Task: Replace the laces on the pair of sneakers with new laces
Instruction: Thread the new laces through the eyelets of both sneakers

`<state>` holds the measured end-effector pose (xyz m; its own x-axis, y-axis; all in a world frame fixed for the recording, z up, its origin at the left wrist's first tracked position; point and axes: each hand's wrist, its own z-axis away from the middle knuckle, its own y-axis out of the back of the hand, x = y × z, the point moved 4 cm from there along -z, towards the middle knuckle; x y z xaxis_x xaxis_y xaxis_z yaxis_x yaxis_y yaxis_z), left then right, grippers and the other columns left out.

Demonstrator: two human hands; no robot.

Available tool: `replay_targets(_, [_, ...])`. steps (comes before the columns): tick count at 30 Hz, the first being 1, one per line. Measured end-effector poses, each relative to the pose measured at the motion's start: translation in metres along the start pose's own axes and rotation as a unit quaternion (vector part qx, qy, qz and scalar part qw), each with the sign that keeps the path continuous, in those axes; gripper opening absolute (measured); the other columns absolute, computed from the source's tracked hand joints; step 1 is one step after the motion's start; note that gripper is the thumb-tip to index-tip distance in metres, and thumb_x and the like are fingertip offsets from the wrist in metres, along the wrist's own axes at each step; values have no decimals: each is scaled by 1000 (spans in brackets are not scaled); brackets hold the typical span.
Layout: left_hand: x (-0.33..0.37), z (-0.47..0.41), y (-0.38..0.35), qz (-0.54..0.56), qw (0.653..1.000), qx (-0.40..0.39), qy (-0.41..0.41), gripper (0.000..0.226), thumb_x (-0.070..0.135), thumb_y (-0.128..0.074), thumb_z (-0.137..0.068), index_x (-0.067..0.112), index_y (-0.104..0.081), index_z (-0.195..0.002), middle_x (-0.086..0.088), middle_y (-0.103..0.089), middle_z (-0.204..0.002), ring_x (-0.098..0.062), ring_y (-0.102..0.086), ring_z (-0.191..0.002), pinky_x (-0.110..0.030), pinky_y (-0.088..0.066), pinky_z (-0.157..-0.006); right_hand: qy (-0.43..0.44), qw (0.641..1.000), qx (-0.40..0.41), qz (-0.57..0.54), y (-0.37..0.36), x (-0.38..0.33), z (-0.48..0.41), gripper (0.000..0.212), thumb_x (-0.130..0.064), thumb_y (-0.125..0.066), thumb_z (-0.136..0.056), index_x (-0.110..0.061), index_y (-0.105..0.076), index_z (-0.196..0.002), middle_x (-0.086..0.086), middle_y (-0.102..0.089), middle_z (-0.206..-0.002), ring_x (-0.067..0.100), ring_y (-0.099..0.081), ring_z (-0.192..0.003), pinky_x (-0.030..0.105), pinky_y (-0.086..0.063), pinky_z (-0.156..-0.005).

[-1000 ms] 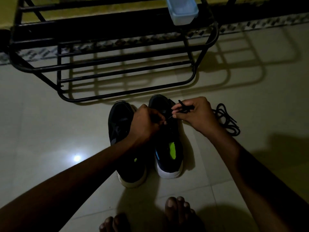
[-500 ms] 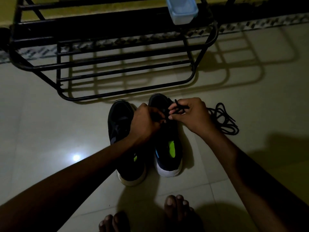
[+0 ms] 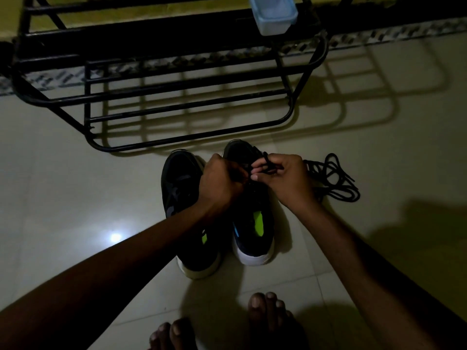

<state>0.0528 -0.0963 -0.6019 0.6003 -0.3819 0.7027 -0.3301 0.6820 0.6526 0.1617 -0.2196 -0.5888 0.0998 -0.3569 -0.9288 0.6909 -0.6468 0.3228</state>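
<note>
1. Right hand (image 3: 285, 180): clenched on a black lace (image 3: 268, 164), pinched between thumb and forefinger, with a short loop standing up past the knuckles.
2. Left hand (image 3: 219, 183): just beside the right one, fingertips almost meeting it, fingers curled in. I cannot tell whether it grips the lace; the shadow hides that.
3. Worked sneaker (image 3: 255, 223): directly under both hands, black with a white sole and a green patch at the heel end, toe pointing away from me.
4. Second sneaker (image 3: 182, 193): beneath the left wrist and forearm, side by side with the first. I cannot tell whether the two touch.
5. Loose laces (image 3: 331, 178): a black tangle on the floor just outside the right hand, apart from the sneakers.
6. Open room: I read bare tile outward from the loose laces, and more bare tile beyond the second sneaker on the left-hand side.
7. Floor (image 3: 63, 198): pale glossy tiles, dimly lit, with one bright lamp reflection (image 3: 115, 237) below the left forearm.
8. Bare feet (image 3: 270, 317): toes at the near edge, behind the sneaker heels.
9. Shoe rack (image 3: 177, 102): black metal bars ahead of the hands, its lowest rail close to the sneaker toes, its shadow cast to the right.
10. Blue tub (image 3: 274, 13): on the upper part of the rack, beyond the right hand; I cannot see its contents.
</note>
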Motion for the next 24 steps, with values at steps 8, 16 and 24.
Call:
replay_targets(8, [-2,-2,-2,-27,999,16,-12,43,57,-50,-63,35,-79,-87,-5,-72,-92,-20,-70,-79,-40,-61,-71,-32,999,16,-31,-3,6,-2,29,7,-82,-71,-16,-74,-85,-3,-75,-74,12,-74,-77,23,-58,-77])
replay_targets(16, [16,4,7,-96,992,-26,-71,14,17,-67,-88,20,-70,-102,-6,-51,-104,-23,-53,-99,-32,-45,-75,-47,997,52,-38,-2,2,22,25,-5,-70,-90,-25,-70,-106,-5,-75,-99,7,-70,-97,26,-56,-88])
replay_targets(24, [17,-3,20,-60,998,-37,-4,9,9,-59,-93,17,-62,-97,-4,-65,-104,-26,-64,-96,-31,-43,-72,-29,998,8,50,-16,25,79,75,-4,-74,-82,-19,-45,-149,-4,-49,-150,10,-44,-139,29,-40,-113])
